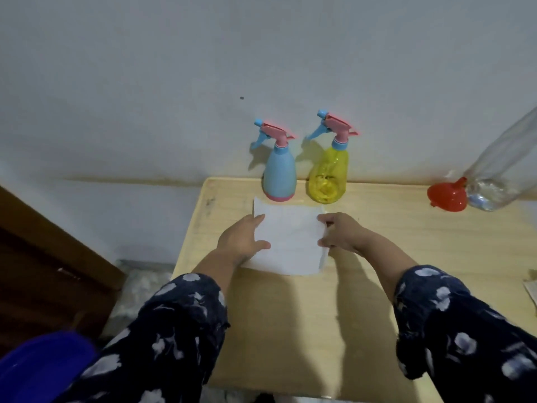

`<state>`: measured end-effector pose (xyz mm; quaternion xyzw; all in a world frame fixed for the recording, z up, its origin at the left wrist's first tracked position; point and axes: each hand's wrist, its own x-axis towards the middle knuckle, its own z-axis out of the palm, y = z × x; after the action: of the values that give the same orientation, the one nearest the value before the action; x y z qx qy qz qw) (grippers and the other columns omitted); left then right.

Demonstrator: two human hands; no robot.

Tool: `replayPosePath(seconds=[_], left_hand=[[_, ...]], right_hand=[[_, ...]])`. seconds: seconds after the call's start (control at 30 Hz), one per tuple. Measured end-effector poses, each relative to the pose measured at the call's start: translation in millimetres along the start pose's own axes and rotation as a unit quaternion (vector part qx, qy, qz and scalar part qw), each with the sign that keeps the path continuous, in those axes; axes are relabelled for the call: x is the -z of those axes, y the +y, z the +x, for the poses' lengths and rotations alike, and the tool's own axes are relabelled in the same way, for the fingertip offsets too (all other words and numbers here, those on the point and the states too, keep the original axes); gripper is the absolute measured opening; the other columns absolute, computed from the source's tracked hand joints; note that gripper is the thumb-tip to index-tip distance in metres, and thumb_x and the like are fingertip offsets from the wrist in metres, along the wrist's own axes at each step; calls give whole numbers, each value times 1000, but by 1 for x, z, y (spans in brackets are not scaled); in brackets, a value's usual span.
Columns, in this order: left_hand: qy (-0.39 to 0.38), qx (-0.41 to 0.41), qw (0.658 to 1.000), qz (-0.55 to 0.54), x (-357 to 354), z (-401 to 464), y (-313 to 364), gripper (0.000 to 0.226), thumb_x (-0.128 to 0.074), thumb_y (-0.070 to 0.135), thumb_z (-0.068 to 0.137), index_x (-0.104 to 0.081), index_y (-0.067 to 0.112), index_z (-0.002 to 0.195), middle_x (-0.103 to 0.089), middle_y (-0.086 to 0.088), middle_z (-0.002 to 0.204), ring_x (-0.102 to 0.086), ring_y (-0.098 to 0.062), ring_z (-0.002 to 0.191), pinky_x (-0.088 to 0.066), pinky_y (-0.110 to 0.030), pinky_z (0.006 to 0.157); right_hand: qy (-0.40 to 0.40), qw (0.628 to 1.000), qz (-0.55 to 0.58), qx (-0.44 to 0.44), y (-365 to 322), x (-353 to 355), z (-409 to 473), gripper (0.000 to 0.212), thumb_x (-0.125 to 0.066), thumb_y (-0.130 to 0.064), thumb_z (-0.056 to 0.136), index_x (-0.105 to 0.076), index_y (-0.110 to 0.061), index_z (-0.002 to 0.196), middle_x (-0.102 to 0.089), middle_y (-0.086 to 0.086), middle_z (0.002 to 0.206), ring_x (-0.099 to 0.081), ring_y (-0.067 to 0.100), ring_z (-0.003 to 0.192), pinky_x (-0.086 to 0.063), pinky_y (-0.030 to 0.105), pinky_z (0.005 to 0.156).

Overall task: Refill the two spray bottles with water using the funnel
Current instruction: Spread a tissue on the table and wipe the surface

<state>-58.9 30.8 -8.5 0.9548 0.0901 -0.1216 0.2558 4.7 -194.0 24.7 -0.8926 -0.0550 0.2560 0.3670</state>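
Observation:
Two spray bottles stand at the back of the wooden table against the wall: a blue one on the left and a clear yellow one on the right, both with pink-and-blue trigger heads on. A red funnel lies on its side at the far right, beside a clear plastic water bottle with a little water in it. A white sheet of paper lies in front of the spray bottles. My left hand holds its left edge and my right hand holds its right edge.
A grey wall rises right behind the table. A dark wooden door or cabinet stands to the left, and a blue object sits at the bottom left. Some paper pokes in at the right edge.

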Motion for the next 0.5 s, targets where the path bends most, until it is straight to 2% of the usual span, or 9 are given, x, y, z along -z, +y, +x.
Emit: replayPosePath(seconds=[0.07, 0.13, 0.17, 0.23, 0.3, 0.33, 0.4, 0.43, 0.5], left_hand=[[-22, 2, 999, 44, -1, 9, -2, 78, -63, 44, 90, -20, 27, 154, -17, -2, 161, -22, -19, 146, -27, -35, 114], [-22, 8, 996, 84, 1, 14, -3, 77, -60, 50, 90, -22, 29, 153, -21, 0, 158, -35, -21, 139, -38, -37, 106], [-9, 9, 995, 101, 2, 14, -3, 74, -58, 55, 89, -26, 30, 151, -26, 0, 153, -45, -22, 130, -45, -37, 99], [45, 9, 990, 130, 6, 13, -3, 65, -52, 60, 89, -36, 31, 144, -32, -2, 138, -53, -23, 111, -51, -37, 85], [103, -21, 979, 175, 7, 15, -3, 58, -47, 60, 91, -42, 27, 139, -34, -5, 130, -49, -23, 109, -50, -39, 84], [116, -49, 973, 195, 6, 18, -2, 57, -44, 59, 93, -42, 26, 139, -35, -5, 131, -45, -23, 114, -46, -39, 89], [82, -97, 971, 201, 1, 26, -1, 62, -37, 58, 95, -33, 25, 147, -28, -5, 149, -30, -24, 135, -32, -42, 107], [44, -104, 974, 195, -3, 28, 1, 66, -31, 59, 97, -24, 24, 152, -17, -3, 159, -16, -22, 145, -19, -44, 116], [-27, -89, 977, 194, -11, 33, -1, 72, -20, 60, 98, -5, 21, 156, 5, 3, 164, 8, -15, 150, 3, -49, 120]], right_hand=[[26, 999, -23, -1, 2, -4, 8, 49, -68, 10, 72, -55, 14, 118, -62, 32, 111, -61, 43, 100, -51, 49, 88], [29, 998, -62, -4, 6, -7, 14, 50, -71, 4, 70, -58, 8, 119, -61, 20, 99, -61, 32, 89, -51, 35, 78], [25, 996, -86, -4, 9, -10, 17, 52, -72, 0, 71, -58, 4, 121, -56, 15, 103, -58, 27, 91, -48, 31, 77], [41, 989, -143, -4, 11, -13, 20, 58, -71, -12, 78, -51, -9, 133, -42, 14, 123, -50, 29, 112, -43, 31, 92], [90, 970, -225, 18, 8, -18, 19, 59, -66, -27, 85, -45, -19, 139, -36, 11, 134, -41, 32, 122, -39, 37, 100], [111, 958, -260, 41, 5, -22, 18, 57, -63, -34, 87, -43, -21, 140, -35, 10, 139, -38, 32, 126, -38, 39, 100], [101, 938, -322, 83, 2, -33, 19, 60, -52, -45, 92, -36, -21, 144, -26, 9, 153, -25, 28, 140, -29, 45, 109], [77, 929, -351, 90, 1, -39, 20, 64, -44, -51, 94, -28, -20, 147, -15, 9, 158, -14, 26, 146, -20, 49, 113], [42, 915, -392, 81, 7, -52, 27, 71, -26, -59, 96, -10, -19, 152, 4, 6, 161, 6, 24, 148, -4, 59, 114]])
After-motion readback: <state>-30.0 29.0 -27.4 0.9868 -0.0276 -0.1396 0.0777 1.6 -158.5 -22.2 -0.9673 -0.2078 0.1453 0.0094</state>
